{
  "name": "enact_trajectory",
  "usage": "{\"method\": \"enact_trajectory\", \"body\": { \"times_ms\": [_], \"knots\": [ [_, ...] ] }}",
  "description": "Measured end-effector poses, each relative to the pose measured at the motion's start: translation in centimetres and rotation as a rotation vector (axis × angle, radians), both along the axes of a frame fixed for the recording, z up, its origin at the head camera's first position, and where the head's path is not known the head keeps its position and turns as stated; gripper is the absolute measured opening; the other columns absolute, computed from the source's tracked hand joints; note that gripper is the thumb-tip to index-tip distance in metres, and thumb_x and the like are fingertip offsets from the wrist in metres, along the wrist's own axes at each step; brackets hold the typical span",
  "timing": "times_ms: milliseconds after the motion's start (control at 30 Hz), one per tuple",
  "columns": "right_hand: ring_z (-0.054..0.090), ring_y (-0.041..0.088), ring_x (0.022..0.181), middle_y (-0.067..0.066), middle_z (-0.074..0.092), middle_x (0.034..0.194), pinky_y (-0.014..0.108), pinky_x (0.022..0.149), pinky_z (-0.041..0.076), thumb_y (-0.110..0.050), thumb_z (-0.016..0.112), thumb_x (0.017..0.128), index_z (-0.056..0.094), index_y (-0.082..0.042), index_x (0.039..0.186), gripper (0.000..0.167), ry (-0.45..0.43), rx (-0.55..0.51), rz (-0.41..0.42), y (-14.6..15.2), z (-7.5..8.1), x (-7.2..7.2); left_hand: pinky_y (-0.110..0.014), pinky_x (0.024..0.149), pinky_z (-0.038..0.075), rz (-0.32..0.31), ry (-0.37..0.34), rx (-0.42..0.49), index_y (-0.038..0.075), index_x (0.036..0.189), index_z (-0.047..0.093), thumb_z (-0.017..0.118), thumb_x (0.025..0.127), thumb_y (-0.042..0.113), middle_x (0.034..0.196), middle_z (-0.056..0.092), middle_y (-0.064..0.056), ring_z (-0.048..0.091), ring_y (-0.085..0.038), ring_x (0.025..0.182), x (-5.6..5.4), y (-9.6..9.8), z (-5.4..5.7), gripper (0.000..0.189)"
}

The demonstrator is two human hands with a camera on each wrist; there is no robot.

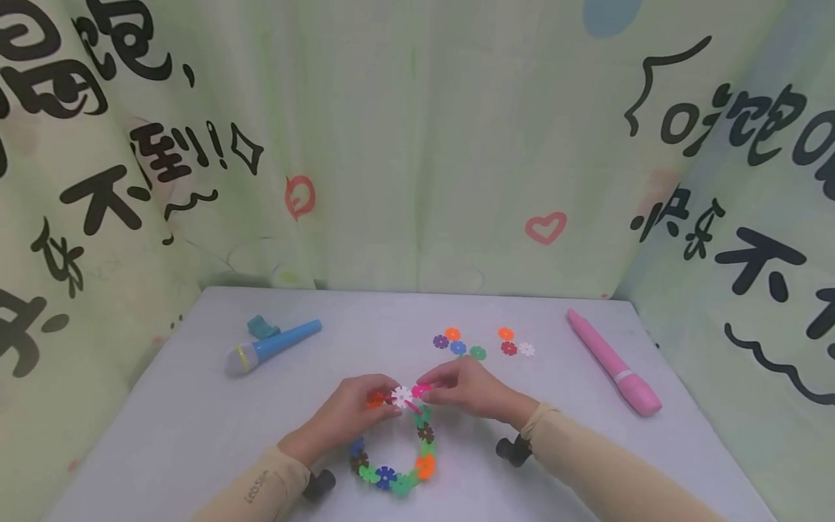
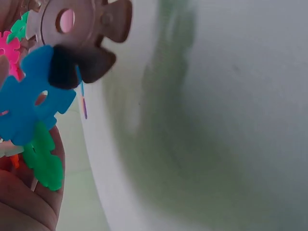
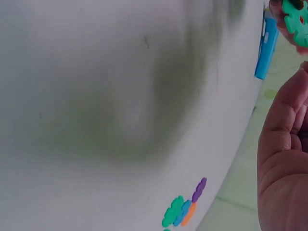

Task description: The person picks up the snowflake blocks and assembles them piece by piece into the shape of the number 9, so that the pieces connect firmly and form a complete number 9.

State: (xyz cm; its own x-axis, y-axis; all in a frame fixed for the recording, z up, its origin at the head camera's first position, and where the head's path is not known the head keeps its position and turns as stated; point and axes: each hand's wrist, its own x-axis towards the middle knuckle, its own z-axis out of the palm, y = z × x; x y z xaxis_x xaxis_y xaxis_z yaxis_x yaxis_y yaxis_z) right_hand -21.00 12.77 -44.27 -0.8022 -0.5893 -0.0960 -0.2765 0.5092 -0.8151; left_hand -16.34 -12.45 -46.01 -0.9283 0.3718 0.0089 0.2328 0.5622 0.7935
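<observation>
A ring-shaped chain of interlocking plastic snowflake discs (image 1: 385, 477) in green, blue, brown and orange hangs between both hands. At the top left of the ring, my left hand (image 1: 339, 417) pinches it by an orange disc (image 1: 375, 399). From the other side my right hand (image 1: 479, 391) holds a pink disc (image 1: 420, 391) between thumb and fingers, right beside a white disc (image 1: 401, 396) of the chain. In the left wrist view, a brown disc (image 2: 89, 31), a blue disc (image 2: 24, 103) and a green disc (image 2: 45, 161) show up close. A green disc (image 3: 294, 29) appears above the right fingertips in the right wrist view.
Several loose snowflake discs (image 1: 459, 348) lie behind the right hand, with a red disc (image 1: 509, 349) and others farther right. A blue toy microphone (image 1: 283, 342) and a teal piece (image 1: 262, 327) lie at back left. A pink microphone (image 1: 603, 351) lies at right. Printed curtains (image 1: 417, 145) surround the white table (image 1: 196, 406).
</observation>
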Motion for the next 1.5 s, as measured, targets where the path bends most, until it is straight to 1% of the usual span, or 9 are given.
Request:
{"method": "enact_trajectory", "body": {
  "times_ms": [133,400,633,867,1000,1133,1267,1400,1500],
  "knots": [
    [0.066,0.015,0.095,-0.009,0.073,0.104,0.034,0.077,0.055,-0.031,0.076,0.09,0.077,-0.024,0.11,0.022,-0.042,-0.01,-0.01,-0.1,0.2,0.4,-0.041,0.091,0.052,-0.003,0.013,-0.004,0.022,0.115,0.071,0.081,0.085,0.025,0.101,0.066,0.017,0.061,-0.012,0.101,0.0,0.1,0.1,0.032],
    [0.068,0.016,0.098,-0.008,0.073,0.105,0.036,0.085,0.055,-0.038,0.074,0.091,0.077,-0.027,0.108,0.021,-0.177,-0.042,-0.009,0.1,0.5,0.4,-0.038,0.09,0.053,0.01,0.066,-0.039,0.02,0.118,0.072,0.082,0.085,0.027,0.103,0.067,0.016,0.062,-0.01,0.099,0.2,0.0,0.2,0.035],
    [0.067,0.017,0.1,-0.005,0.073,0.103,0.038,0.087,0.055,-0.036,0.074,0.091,0.078,-0.023,0.106,0.02,-0.224,-0.045,-0.017,0.1,0.5,0.4,-0.035,0.086,0.055,0.021,0.076,-0.093,0.018,0.119,0.073,0.082,0.083,0.028,0.107,0.07,0.011,0.063,-0.012,0.098,0.2,0.4,0.4,0.038],
    [0.066,0.019,0.097,-0.003,0.073,0.101,0.041,0.088,0.054,-0.039,0.076,0.088,0.079,-0.019,0.104,0.026,-0.238,-0.035,-0.063,-0.1,0.9,0.6,-0.027,0.078,0.054,0.022,0.098,-0.141,0.015,0.12,0.073,0.082,0.083,0.028,0.1,0.069,0.011,0.06,-0.008,0.087,0.4,0.9,0.9,0.04],
    [0.066,0.019,0.1,-0.003,0.073,0.102,0.044,0.091,0.053,-0.038,0.076,0.088,0.079,-0.017,0.104,0.026,-0.263,-0.027,-0.074,-0.1,1.2,0.8,-0.023,0.074,0.053,0.011,0.109,-0.14,0.015,0.119,0.073,0.082,0.083,0.028,0.094,0.068,0.012,0.058,-0.007,0.081,0.4,1.0,0.8,0.039],
    [0.065,0.02,0.102,-0.002,0.073,0.103,0.045,0.093,0.052,-0.037,0.076,0.089,0.079,-0.018,0.103,0.024,-0.293,-0.017,-0.09,-0.3,1.4,0.7,-0.023,0.074,0.053,0.003,0.122,-0.155,0.014,0.12,0.074,0.082,0.083,0.028,0.094,0.069,0.011,0.058,-0.005,0.08,0.2,1.0,0.6,0.04],
    [0.064,0.021,0.1,-0.001,0.073,0.102,0.042,0.091,0.053,-0.034,0.076,0.089,0.08,-0.016,0.101,0.022,-0.32,-0.023,-0.101,-0.4,1.2,0.6,-0.026,0.077,0.054,-0.015,0.139,-0.192,0.012,0.12,0.074,0.082,0.083,0.027,0.097,0.071,0.008,0.062,-0.006,0.082,0.2,1.2,0.5,0.04],
    [0.061,0.02,0.092,0.002,0.072,0.094,0.035,0.081,0.053,-0.03,0.077,0.089,0.08,-0.013,0.1,0.02,-0.335,-0.033,-0.118,-0.6,0.8,0.6,-0.029,0.082,0.055,-0.026,0.168,-0.206,0.011,0.118,0.074,0.081,0.084,0.026,0.101,0.073,0.004,0.067,-0.01,0.091,0.3,1.4,0.6,0.039],
    [0.058,0.02,0.085,0.004,0.07,0.087,0.031,0.074,0.05,-0.03,0.077,0.088,0.08,-0.013,0.099,0.02,-0.342,-0.037,-0.126,-0.7,0.6,0.5,-0.027,0.081,0.055,-0.02,0.193,-0.204,0.011,0.117,0.074,0.081,0.083,0.027,0.101,0.073,0.004,0.067,-0.01,0.091,0.3,1.4,0.5,0.038]
  ]
}}
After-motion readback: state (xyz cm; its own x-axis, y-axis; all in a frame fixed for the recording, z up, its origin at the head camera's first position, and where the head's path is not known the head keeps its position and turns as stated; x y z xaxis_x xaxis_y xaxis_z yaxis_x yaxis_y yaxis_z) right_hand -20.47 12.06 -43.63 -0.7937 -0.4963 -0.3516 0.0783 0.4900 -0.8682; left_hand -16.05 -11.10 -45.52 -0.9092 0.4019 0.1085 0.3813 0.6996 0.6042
